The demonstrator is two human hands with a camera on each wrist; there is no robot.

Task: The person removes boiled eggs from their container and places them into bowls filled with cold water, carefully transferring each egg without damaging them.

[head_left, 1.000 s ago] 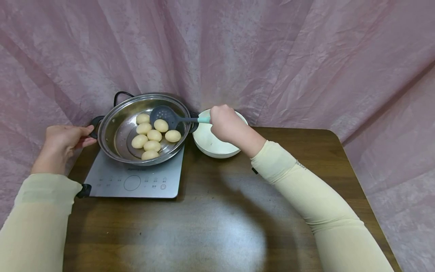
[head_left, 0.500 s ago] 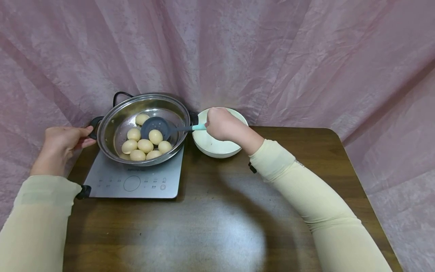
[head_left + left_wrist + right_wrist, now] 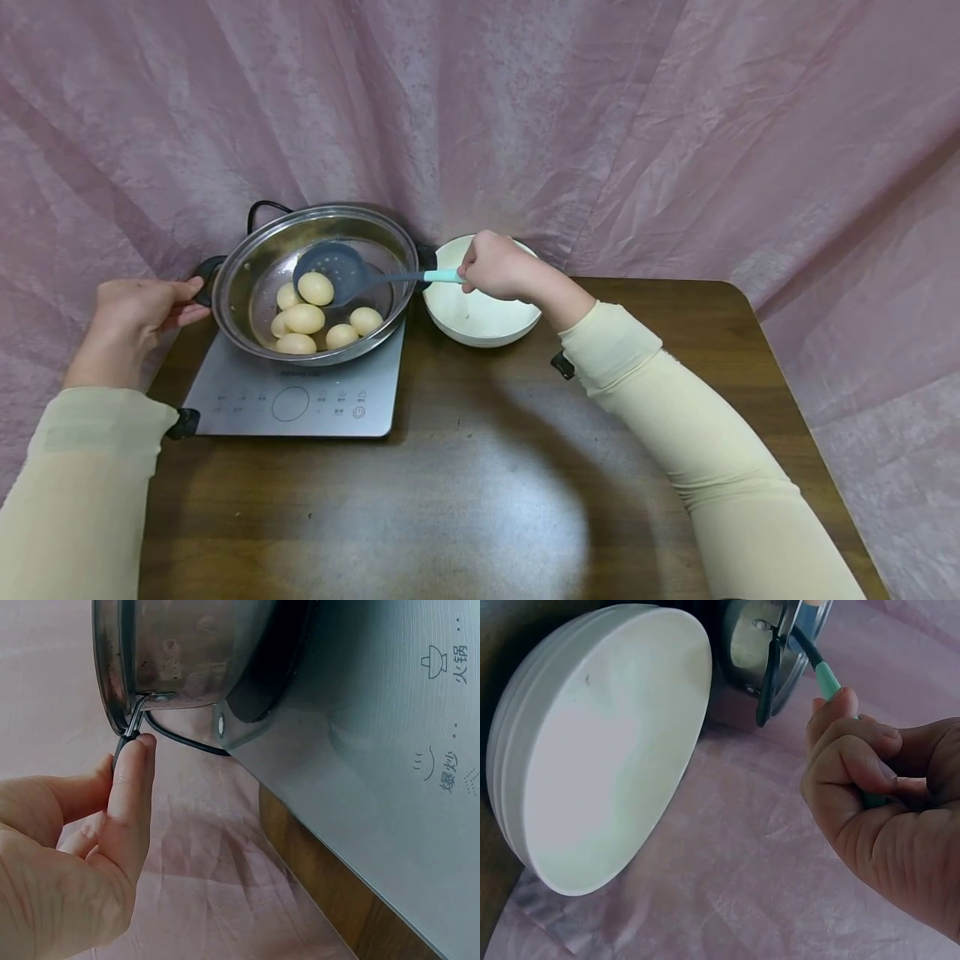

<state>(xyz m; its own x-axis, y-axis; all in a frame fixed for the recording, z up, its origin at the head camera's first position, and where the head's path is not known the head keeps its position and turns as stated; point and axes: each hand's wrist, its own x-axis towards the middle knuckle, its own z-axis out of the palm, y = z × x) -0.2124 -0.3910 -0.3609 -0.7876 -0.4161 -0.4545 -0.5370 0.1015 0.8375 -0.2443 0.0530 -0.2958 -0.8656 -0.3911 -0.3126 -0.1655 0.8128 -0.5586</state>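
A wide steel pot [image 3: 251, 271] with several pale yellow eggs [image 3: 304, 318] in it stands on an induction cooktop [image 3: 288, 406]. My left hand [image 3: 142, 312] pinches the pot's black left handle [image 3: 208, 279] between thumb and fingers, as the left wrist view shows closely. With fingers curled round its mint-green grip, my right hand [image 3: 498, 267] holds a dark grey skimmer [image 3: 341, 265]. Its perforated head is inside the pot, and one egg [image 3: 316, 288] lies on it. In the right wrist view that head is hidden behind the pot's rim [image 3: 821, 634].
A white bowl [image 3: 480, 321] sits right of the pot, beneath my right hand. Pink curtain [image 3: 525, 108] hangs behind the wooden table [image 3: 465, 467]. A black cord [image 3: 258, 208] loops up behind the pot.
The skimmer head has moved left in the pot, and an egg now lies on it. Other eggs have shifted towards the front left. My left hand has stayed on the handle.
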